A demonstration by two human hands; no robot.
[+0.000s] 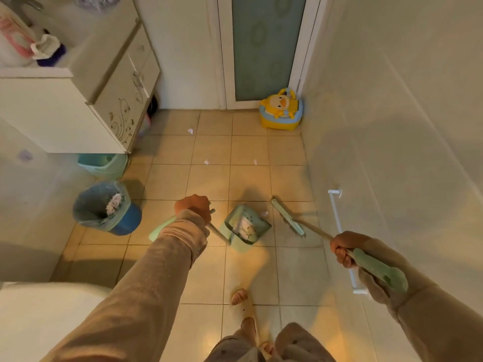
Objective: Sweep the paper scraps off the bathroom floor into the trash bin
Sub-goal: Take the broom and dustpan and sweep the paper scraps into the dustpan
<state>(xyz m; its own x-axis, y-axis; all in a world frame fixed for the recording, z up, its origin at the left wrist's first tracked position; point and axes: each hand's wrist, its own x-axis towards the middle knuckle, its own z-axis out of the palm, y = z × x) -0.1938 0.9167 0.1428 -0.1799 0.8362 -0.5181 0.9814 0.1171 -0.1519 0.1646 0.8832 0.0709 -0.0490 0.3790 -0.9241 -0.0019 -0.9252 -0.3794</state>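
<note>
My left hand (194,207) grips the long handle of a green dustpan (244,226) that stands on the tiled floor and holds some pale paper. My right hand (344,249) is closed around the handle of a green broom, whose head (287,218) rests on the floor just right of the pan. One scrap (265,213) lies at the pan's right edge. Three more scraps lie farther off: scrap (190,131), scrap (206,162) and scrap (255,161). A blue trash bin (104,209) with a liner and paper inside stands to the left.
A white vanity cabinet (86,105) fills the left side, with a teal basin (103,164) on the floor below it. A yellow duck potty (282,109) sits in the far right corner by the door. A toilet (44,317) is at lower left. My sandalled feet (245,309) are below.
</note>
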